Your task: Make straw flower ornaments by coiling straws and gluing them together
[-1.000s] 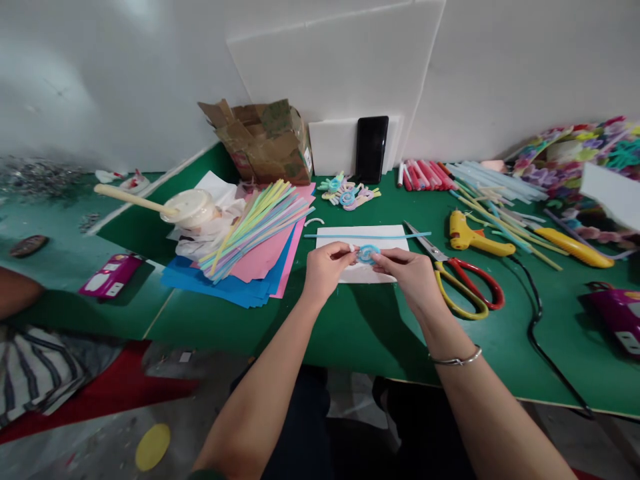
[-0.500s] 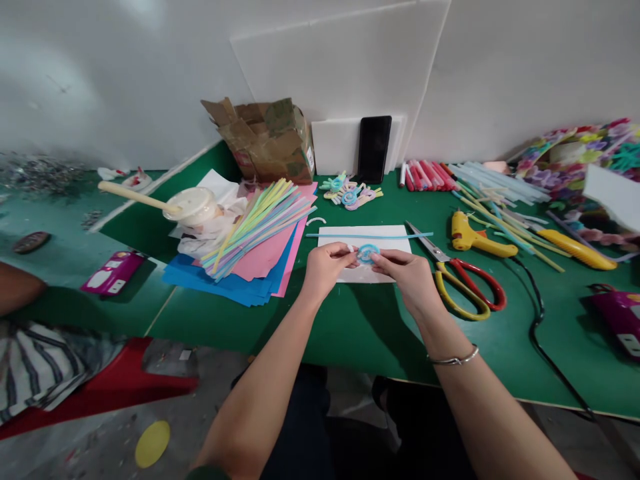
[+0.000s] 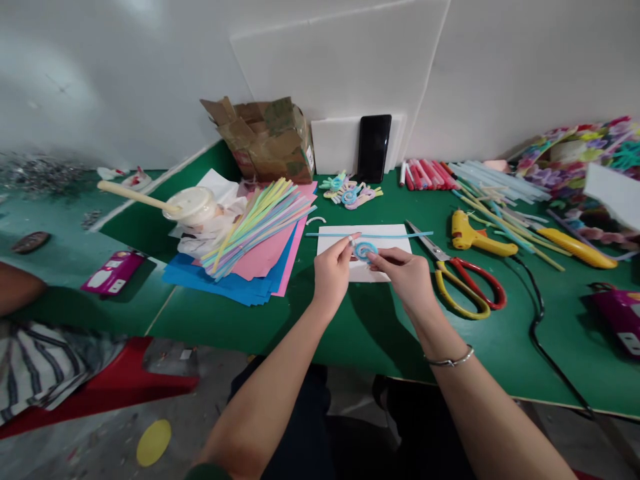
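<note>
Both my hands meet over a white sheet [image 3: 390,235] on the green table [image 3: 350,320]. My left hand [image 3: 333,270] pinches the edge of a small blue coiled strip [image 3: 367,250], its fingers closed on it. My right hand [image 3: 407,277] grips the same coil from the right with thumb and fingers. A long thin blue strip [image 3: 395,235] lies across the sheet just behind the coil.
Red-and-yellow scissors [image 3: 463,280] and a yellow glue gun [image 3: 475,237] with a black cord lie to the right. Coloured straws [image 3: 257,220] rest on pink and blue paper [image 3: 235,283] at left. Finished coils [image 3: 350,192], a phone [image 3: 374,148] and a cardboard box [image 3: 267,139] stand behind. Another person's arm [image 3: 17,290] shows at far left.
My left hand has turned upright and shifted slightly right and forward, fingers now pinching the coil from above. The coil looks wound tighter. My right hand has barely moved.
</note>
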Demonstrator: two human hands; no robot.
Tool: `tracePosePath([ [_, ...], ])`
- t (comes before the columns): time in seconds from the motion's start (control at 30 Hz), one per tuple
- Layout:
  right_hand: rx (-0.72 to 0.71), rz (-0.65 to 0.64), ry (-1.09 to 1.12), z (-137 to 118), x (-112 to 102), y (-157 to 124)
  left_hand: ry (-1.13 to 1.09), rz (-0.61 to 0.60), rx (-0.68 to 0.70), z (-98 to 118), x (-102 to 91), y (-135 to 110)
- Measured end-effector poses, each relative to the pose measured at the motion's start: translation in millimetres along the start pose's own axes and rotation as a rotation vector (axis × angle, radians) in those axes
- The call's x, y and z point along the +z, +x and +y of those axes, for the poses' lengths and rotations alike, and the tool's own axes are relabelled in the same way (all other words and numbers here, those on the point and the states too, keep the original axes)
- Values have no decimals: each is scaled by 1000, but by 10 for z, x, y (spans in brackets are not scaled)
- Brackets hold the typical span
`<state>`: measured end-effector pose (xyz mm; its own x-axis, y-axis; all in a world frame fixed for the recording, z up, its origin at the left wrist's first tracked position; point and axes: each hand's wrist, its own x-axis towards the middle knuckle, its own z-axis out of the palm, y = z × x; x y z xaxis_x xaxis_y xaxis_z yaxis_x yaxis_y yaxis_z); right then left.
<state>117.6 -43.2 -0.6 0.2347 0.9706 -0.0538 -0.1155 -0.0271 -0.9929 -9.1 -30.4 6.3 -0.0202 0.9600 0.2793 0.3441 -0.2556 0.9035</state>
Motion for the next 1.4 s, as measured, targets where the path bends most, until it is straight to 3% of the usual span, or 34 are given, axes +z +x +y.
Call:
tracePosePath([
  [0.2,15,-50,-64,-12,-25,-2,206,-111,167,-17,-40,6],
  [0.43,43,-125,-181,-90,-101,14,268,-458,163,-4,-204,33],
  [0.53,62,-147,-196,-110,-119,17,295,-525,168,30,-253,28],
  [0.63,81,-153,-182,-129,-121,13,311,-459,181,34,-237,16],
  [0.77,70,-132,-149,-152,-120,4,218,-255,148,33,-135,-2],
  [0.93,55,-97,-111,-136,-114,8,-103,-30,-147,64,-12,-14],
  [1.07,64,-96,-103,-123,-98,8,-239,50,-284,38,19,-11],
  [1.17,63,-97,-125,-127,-94,3,-154,42,-213,17,11,-19],
  [1.4,49,-124,-183,-140,-106,-6,217,-17,110,27,-38,-54],
])
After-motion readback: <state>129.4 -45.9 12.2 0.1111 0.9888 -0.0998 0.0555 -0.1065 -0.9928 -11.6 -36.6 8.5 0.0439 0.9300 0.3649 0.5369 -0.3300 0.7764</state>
